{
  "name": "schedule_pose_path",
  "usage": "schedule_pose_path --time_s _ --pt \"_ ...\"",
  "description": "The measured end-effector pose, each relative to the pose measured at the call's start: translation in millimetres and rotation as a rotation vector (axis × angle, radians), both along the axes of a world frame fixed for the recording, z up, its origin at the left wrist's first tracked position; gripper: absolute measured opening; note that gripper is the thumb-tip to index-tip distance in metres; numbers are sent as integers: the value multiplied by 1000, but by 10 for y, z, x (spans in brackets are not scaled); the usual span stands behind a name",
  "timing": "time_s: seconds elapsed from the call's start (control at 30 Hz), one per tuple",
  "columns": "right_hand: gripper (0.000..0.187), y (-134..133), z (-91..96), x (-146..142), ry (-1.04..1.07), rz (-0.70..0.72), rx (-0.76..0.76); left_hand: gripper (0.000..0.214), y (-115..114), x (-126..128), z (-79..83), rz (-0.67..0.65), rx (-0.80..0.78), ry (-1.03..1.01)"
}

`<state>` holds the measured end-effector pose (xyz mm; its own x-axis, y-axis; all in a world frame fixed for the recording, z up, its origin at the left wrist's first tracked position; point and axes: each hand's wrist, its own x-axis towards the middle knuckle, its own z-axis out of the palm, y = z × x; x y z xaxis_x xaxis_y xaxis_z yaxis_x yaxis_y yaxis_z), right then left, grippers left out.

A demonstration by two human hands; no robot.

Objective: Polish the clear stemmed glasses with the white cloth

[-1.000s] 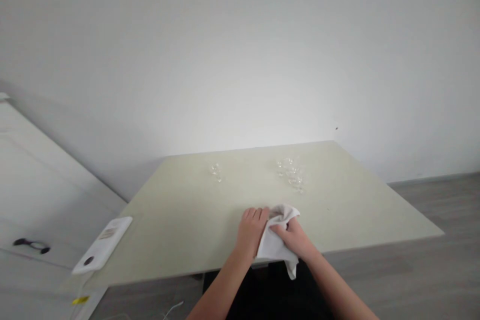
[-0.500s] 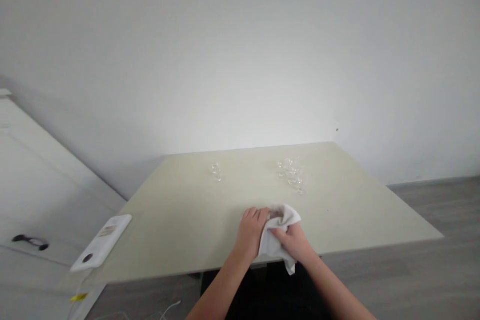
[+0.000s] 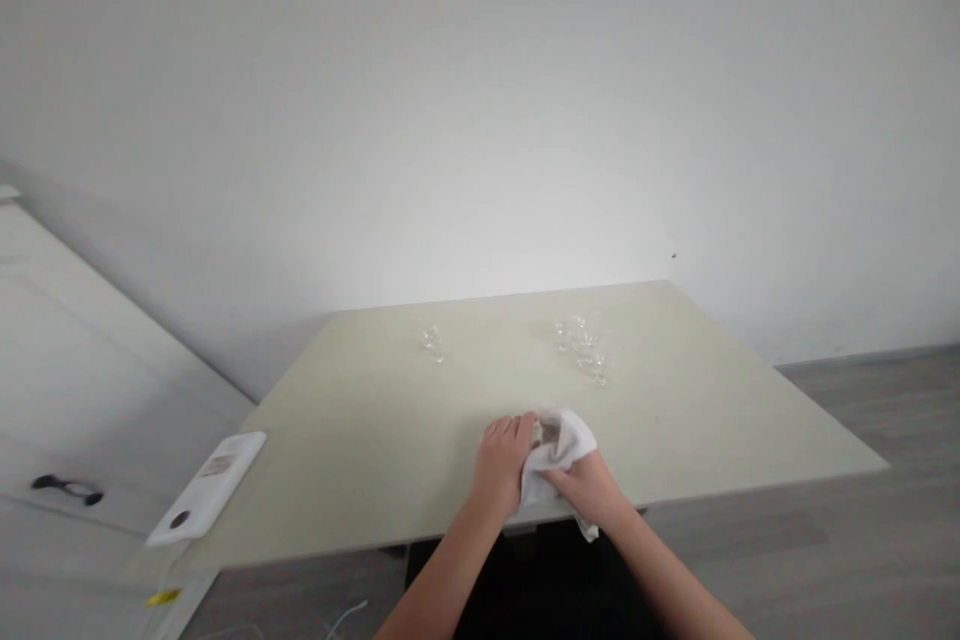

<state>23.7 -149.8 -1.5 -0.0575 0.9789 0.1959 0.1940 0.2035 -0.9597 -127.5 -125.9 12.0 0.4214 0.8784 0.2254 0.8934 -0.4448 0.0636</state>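
My left hand (image 3: 501,460) is closed, its fingers curled round what looks like a clear glass (image 3: 547,436), mostly hidden by the fingers and cloth. A white cloth (image 3: 576,435) drapes over the glass and hangs past the table's front edge. Bunched in my right hand (image 3: 592,485), the cloth presses against the glass, with the thumb on the near side. Both hands meet just above the front of the table. Beyond them, to the right, stands a cluster of several small clear glasses (image 3: 581,340). Farther left is a smaller group of clear glasses (image 3: 432,340).
The pale table (image 3: 360,450) has its far edge at the white wall (image 3: 480,120). On its left edge lies a white power strip or similar flat device (image 3: 208,488), with a cable. A white cabinet (image 3: 75,400) with a dark handle stands at the left.
The cloth has shifted and refolded between my hands, and its hanging corner sits slightly higher and farther right. My right hand has moved a little down. The glasses on the table stay put.
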Motion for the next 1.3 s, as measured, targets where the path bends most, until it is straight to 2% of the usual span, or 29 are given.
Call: schedule_pose_path --time_s 0.07,0.13,0.23,0.3,0.4,0.5,0.57,0.63,0.7,0.77,0.83,0.9,1.0,1.07,1.2,1.3 --pt "34 32 -79 -2 78 -86 -124 28 -41 4 -50 -47 101 -5" --pt "34 33 -112 35 86 -58 -171 29 -76 5 -85 -58 101 23" --pt "33 -21 -50 121 -64 73 -54 23 -81 -1 -72 -37 -53 47" --pt "43 -69 32 154 -141 162 45 22 -56 -5 -35 -9 -180 51" --pt "50 -104 96 124 -121 216 135 27 -9 -6 1 45 -266 37" --pt "48 -75 10 32 -10 103 108 28 10 3 -17 23 -133 -29" --pt "33 -40 -87 -16 56 -28 2 30 -1 9 -41 -44 -7 -56" --pt "28 -21 -147 -25 70 -105 -77 29 -20 10 -53 -95 26 -40" --pt "31 -31 -140 4 23 -53 -17 26 -32 6 -42 -88 -43 -11" --pt "46 -65 -86 50 -20 81 92 26 -30 -6 -7 -36 -151 2" --pt "58 -104 -40 93 -14 176 119 29 -15 -26 44 26 -232 0" --pt "58 -131 -38 119 30 189 84 31 0 -51 99 63 -276 -30" --pt "42 -134 -96 134 161 119 -80 28 3 -87 156 74 -306 -132" --pt "37 -110 -115 136 206 115 -136 24 -15 -96 159 38 -261 -177" --pt "30 -33 -62 139 42 246 42 19 -80 -69 102 -160 -138 -93" --pt "19 15 -47 153 -45 265 62 20 -115 -43 78 -223 -120 -20"
